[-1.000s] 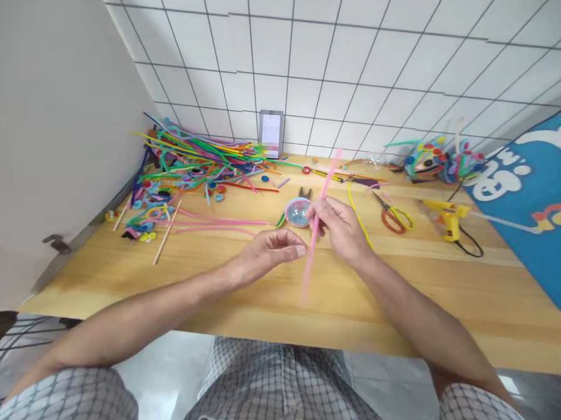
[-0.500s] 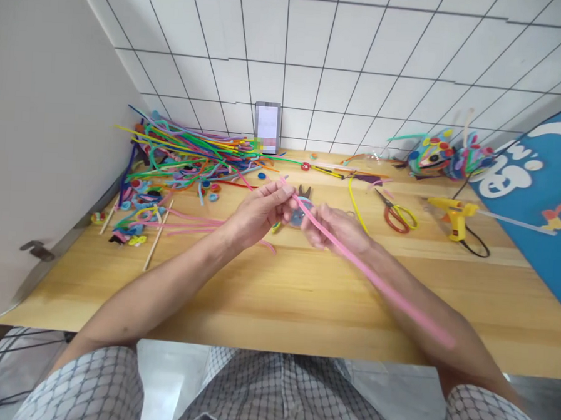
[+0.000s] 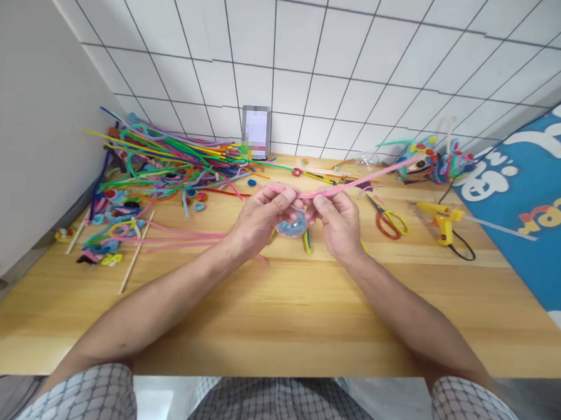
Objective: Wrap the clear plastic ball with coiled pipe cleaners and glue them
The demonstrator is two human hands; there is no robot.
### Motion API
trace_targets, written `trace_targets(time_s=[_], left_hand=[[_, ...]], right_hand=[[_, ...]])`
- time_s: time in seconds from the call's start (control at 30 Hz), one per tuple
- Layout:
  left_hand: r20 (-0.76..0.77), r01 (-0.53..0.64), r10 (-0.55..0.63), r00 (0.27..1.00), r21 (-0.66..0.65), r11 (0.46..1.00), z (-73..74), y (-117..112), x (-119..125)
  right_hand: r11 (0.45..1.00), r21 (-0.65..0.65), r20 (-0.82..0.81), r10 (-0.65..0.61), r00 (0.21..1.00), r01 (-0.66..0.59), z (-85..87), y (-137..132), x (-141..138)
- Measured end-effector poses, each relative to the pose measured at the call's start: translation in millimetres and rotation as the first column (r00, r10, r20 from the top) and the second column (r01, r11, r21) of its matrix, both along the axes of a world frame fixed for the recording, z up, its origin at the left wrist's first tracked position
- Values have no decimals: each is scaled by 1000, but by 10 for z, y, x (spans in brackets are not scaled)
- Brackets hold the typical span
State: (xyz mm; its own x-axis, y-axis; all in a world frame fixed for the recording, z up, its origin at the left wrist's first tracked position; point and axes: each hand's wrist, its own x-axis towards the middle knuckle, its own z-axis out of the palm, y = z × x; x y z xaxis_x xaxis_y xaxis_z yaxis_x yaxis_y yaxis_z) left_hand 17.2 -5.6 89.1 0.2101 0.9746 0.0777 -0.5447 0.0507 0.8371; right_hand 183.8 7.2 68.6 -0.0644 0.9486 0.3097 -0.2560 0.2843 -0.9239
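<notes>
A pink pipe cleaner (image 3: 375, 176) stretches between my hands above the table. My left hand (image 3: 264, 215) pinches it near its left end, thumb on top. With thumb and fingers, my right hand (image 3: 337, 220) grips it a short way to the right, and its long free end rises toward the back right. Below and between the hands lies a clear bluish round piece (image 3: 293, 224), partly covered by my fingers. The yellow-green handle of a tool (image 3: 307, 241) shows beside it; the rest is hidden.
Many coloured pipe cleaners (image 3: 171, 148) are heaped at the back left, with loose pink ones (image 3: 185, 235) nearer. Scissors (image 3: 387, 220), a yellow glue gun (image 3: 442, 220) and colourful decorated figures (image 3: 417, 162) are on the right. A phone (image 3: 256, 132) leans against the tiled wall.
The pipe cleaner's free end has swung from the lower right, over my right forearm, up to the back right. My right hand now pinches it level with my left. The view has shifted slightly.
</notes>
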Motion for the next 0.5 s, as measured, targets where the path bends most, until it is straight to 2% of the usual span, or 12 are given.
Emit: trace_targets(time_s=[0.13, 0.27, 0.37, 0.5], left_hand=[[-20, -19, 19, 1000, -8, 1000, -72, 16, -12], [12, -24, 26, 1000, -135, 991, -87, 41, -7], [33, -42, 49, 998, -195, 980, -88, 49, -6], [63, -64, 81, 995, -235, 970, -107, 41, 4]], right_hand=[[1000, 14, -3, 12, 1000, -12, -14, 6, 20], [996, 25, 68, -85, 994, 84, 2, 22, 54], [987, 77, 114, -149, 982, 141, -7, 29, 86], [975, 166, 163, -172, 971, 145, -80, 38, 118]])
